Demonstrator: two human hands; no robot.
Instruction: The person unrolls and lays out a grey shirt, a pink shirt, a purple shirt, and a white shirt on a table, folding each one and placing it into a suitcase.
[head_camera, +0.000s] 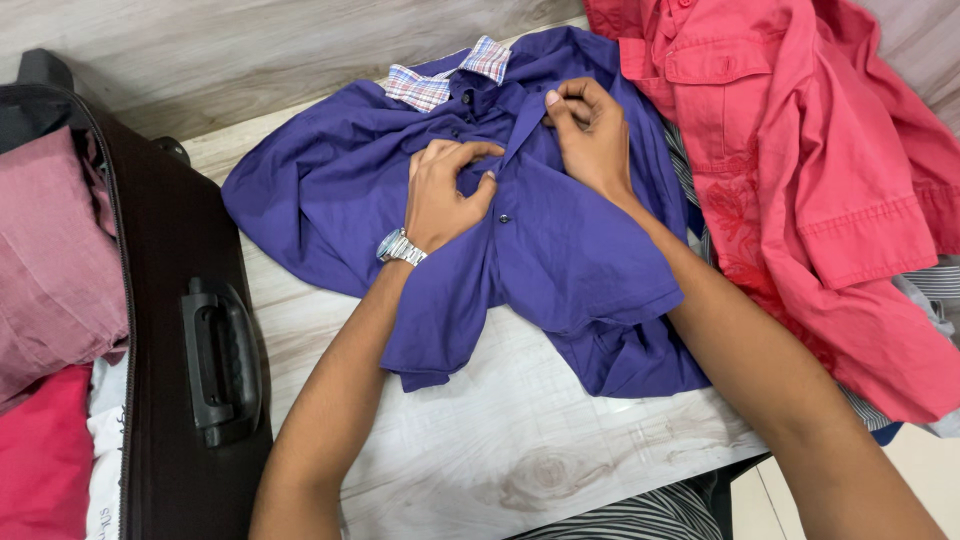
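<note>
Pale wooden table, both hands' fingers pinching purple shirt placket, suitcase crowding left edge.

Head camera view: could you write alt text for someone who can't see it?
Two bare hands, the left hand wearing a wristwatch and the right hand, pinch the buttoned front of a purple shirt with a plaid collar, spread on a pale wooden table. A coral-red shirt lies heaped at right; an open dark suitcase holding folded clothes sits at left.
</note>
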